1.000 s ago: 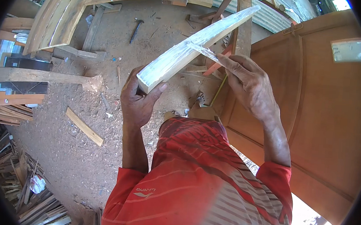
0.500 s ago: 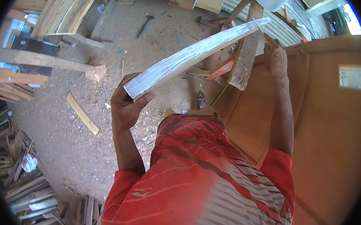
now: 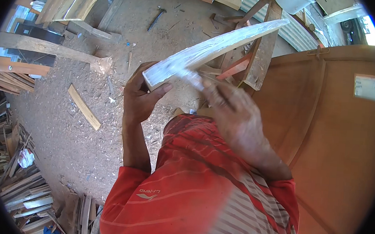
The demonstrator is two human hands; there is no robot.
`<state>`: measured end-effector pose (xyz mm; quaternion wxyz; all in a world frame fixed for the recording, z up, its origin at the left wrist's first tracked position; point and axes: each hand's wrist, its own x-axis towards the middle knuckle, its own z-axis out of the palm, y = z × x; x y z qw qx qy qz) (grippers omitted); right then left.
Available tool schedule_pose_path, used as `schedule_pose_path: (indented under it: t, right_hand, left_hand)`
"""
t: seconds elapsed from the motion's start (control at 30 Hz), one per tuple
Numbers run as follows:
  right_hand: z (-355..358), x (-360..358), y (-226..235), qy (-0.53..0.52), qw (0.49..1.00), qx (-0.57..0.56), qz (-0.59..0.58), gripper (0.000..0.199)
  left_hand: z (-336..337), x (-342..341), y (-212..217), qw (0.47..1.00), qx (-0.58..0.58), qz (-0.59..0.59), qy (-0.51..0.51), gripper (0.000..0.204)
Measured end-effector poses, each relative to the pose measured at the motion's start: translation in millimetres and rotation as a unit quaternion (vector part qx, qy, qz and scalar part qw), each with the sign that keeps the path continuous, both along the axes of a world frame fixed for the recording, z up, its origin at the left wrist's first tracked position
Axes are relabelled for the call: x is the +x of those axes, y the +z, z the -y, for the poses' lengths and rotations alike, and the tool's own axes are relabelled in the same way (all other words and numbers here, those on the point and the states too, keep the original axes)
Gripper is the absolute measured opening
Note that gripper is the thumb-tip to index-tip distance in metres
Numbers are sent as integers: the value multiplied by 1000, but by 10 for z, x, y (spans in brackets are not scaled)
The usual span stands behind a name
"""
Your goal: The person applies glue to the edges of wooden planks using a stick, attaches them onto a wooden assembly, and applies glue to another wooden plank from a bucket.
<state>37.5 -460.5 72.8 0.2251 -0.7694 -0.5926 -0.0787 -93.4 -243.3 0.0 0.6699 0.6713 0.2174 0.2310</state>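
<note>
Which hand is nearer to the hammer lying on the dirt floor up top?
Left. The left hand, gripping the near end of the curved white plank, sits below the hammer. The right hand, blurred under the plank, is farther off to the right.

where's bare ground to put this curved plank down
Barest patch: the dirt floor left of the left hand, between the short wood offcut and the scrap pile at lower left. More bare dirt lies near the hammer. Crowded: beams at upper left and the wooden frame under the curved plank, by the right hand.
</note>
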Motion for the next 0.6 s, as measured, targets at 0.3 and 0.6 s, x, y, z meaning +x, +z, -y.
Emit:
schedule_pose_path:
  t: [0.3,0.6]
  right_hand:
    - [-70,16,15,-152,988,23,-30,41]
    - [62,-26,-47,-181,982,-4,45,47]
  left_hand:
    - [-62,-25,-107,996,67,56,-32,46]
    - [-40,-16,-69,994,95,54,-32,46]
